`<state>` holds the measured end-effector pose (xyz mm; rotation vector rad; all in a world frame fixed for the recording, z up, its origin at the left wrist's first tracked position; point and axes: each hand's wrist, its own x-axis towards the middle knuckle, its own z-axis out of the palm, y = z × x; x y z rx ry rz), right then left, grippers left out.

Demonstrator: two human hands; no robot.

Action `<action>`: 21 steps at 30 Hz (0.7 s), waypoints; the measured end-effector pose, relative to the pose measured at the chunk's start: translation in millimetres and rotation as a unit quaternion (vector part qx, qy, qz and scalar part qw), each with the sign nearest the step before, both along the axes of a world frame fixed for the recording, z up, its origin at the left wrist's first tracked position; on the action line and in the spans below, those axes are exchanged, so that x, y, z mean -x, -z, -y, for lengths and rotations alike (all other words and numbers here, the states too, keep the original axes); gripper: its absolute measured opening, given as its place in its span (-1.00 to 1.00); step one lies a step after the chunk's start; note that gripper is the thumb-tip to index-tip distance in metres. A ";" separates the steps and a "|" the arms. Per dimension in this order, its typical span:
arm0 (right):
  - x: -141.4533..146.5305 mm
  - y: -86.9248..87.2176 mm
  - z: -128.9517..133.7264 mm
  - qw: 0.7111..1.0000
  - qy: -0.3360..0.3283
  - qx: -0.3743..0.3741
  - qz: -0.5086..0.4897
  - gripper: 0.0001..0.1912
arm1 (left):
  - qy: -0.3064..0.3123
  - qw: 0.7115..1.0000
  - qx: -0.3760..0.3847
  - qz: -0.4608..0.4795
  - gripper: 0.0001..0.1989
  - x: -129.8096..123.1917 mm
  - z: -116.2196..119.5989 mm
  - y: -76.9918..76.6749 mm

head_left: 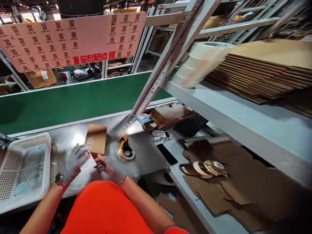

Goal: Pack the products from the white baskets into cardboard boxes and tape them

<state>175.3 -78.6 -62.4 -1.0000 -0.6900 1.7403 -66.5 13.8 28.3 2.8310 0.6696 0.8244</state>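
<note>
A small white paper slip [88, 163] is held between my two gloved hands, low over the metal bench. My left hand [75, 162], with a watch at the wrist, grips the slip's left side between thumb and fingers. On the other side my right hand [109, 166] pinches its right edge with bent fingers. Just beyond them lies a brown cardboard box [96, 139] with white lettering. An orange and black tape dispenser [126, 149] rests on the bench to the right of the box.
On the left stands a white perforated basket [47, 165]. A green conveyor belt [73, 102] runs behind the bench. To the right are a phone [167, 154], a keyboard [191, 124], a brown tape roll [204, 169] and cardboard sheets [239, 169]. A shelf [234, 112] overhangs them.
</note>
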 end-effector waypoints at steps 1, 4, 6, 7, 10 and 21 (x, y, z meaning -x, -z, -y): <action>0.6 -5.1 1.8 1.000 -0.004 -0.001 -0.008 -0.39 | 0.035 0.999 0.017 0.002 -0.71 -22.2 6.4 4.7; -8.9 -12.5 8.6 0.997 0.077 -0.016 0.021 -0.50 | -0.043 0.988 0.126 0.082 -0.74 -59.6 16.2 18.0; -18.5 -12.2 11.8 0.988 0.141 -0.014 0.061 -0.49 | -0.159 0.935 0.266 0.174 -0.65 -67.2 19.3 25.2; -22.3 -11.3 12.9 0.983 0.162 -0.015 0.082 -0.48 | -0.188 0.891 0.359 0.204 -0.58 -69.3 21.4 28.3; -25.7 -9.2 16.3 0.975 0.175 -0.030 0.136 -0.45 | -0.156 0.749 0.612 0.202 -0.36 -77.9 32.0 36.6; -10.6 -12.2 34.4 0.990 0.143 0.005 0.010 -0.46 | -0.247 0.662 0.628 0.327 -0.53 -102.8 46.1 59.5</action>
